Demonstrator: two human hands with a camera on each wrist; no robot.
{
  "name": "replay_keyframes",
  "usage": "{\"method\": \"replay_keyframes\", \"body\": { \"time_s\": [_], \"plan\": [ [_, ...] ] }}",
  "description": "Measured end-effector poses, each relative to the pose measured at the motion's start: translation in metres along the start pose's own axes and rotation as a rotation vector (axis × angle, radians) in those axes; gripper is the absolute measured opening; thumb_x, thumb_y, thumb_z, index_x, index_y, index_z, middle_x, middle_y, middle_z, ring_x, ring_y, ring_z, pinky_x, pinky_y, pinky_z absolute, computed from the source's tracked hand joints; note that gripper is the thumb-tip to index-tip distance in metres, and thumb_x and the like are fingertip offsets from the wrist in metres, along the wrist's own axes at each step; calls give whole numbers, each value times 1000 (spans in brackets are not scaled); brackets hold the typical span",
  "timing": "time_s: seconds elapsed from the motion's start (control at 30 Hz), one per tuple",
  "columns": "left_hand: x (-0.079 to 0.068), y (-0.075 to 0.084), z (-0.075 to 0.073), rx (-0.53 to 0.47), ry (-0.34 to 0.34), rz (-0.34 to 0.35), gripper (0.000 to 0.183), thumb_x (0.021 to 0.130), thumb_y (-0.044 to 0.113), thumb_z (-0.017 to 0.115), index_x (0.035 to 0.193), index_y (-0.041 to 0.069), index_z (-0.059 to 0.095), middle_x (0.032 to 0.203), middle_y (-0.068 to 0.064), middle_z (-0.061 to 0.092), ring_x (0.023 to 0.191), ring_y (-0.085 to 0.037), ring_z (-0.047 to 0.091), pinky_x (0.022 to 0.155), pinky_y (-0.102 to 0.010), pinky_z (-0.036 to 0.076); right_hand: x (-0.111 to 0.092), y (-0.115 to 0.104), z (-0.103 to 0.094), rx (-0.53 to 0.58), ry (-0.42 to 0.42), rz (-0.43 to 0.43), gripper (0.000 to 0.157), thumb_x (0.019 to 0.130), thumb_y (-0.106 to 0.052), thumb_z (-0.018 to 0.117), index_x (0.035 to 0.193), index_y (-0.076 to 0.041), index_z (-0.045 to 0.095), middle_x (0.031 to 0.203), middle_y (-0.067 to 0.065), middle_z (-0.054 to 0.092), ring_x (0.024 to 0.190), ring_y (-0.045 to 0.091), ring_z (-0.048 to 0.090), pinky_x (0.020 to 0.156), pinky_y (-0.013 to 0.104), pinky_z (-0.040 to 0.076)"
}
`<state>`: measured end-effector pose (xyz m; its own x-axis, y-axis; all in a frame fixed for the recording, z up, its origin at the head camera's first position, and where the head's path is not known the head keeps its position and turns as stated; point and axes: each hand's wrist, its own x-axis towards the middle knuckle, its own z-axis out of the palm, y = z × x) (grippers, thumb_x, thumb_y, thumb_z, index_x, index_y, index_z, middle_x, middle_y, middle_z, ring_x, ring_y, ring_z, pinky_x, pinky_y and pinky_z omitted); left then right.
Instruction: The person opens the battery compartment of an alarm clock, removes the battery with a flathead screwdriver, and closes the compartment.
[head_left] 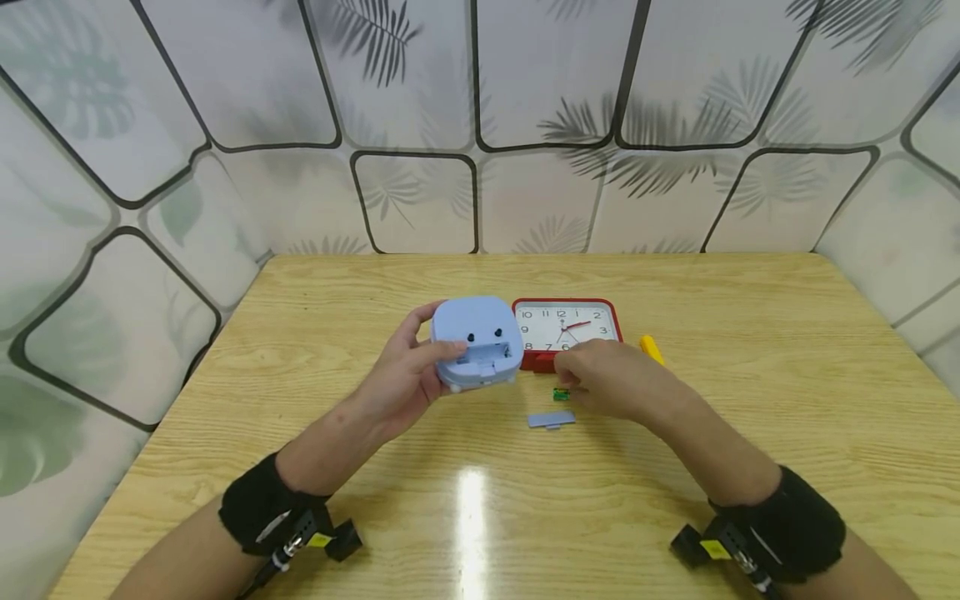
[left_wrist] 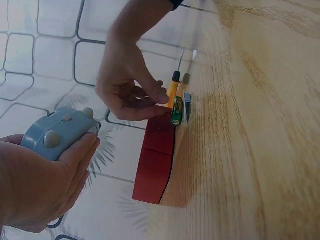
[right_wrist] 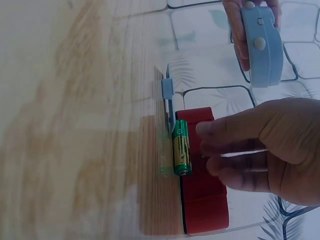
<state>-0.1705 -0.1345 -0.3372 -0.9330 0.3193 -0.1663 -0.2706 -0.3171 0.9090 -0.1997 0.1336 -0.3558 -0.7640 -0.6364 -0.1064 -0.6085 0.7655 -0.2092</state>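
My left hand (head_left: 405, 375) grips a light blue clock (head_left: 480, 321), its back turned up with two black knobs and an uncovered battery compartment. Small round feet on the clock (left_wrist: 52, 139) show in the left wrist view. My right hand (head_left: 618, 375) is low over the table beside a green and gold battery (right_wrist: 182, 147). Its thumb and fingers are bent and apart, close to the battery, with nothing between them. On the table in front of the battery lies a light blue battery cover (head_left: 551, 421).
A red rectangular clock (head_left: 540, 361) with a white dial stands behind the battery, partly covered by my right hand. Past that hand lies a screwdriver with a yellow handle (head_left: 651, 348). A patterned wall (head_left: 420, 200) borders the wooden table (head_left: 337, 292).
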Motion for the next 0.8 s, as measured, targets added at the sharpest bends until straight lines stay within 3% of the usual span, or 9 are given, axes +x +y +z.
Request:
{"method": "replay_keyframes", "body": {
  "time_s": [0.27,0.6,0.8],
  "plan": [
    [0,-3,-1,2,4,-6,64,95,0,53,148,17,21,146,-23,41,89,-15,67,63,-24,51,1,-10,3,72,-90,-108,12,83,-18,81,85,-20,69,76,-13,59,72,7,51,67,22,46],
    [1,-5,-1,8,-5,-1,64,94,0,53,148,15,22,143,-25,43,88,-15,68,60,-22,49,4,-14,8,28,-202,-32,11,82,-16,82,90,-21,75,81,-13,64,75,10,54,76,26,52],
    [0,-5,1,-9,-9,-3,63,95,1,53,147,17,23,145,-23,41,89,-15,67,62,-24,51,5,-15,10,6,-191,-64,6,85,-16,79,90,-17,76,78,-11,64,72,9,54,72,24,52]
  ]
}}
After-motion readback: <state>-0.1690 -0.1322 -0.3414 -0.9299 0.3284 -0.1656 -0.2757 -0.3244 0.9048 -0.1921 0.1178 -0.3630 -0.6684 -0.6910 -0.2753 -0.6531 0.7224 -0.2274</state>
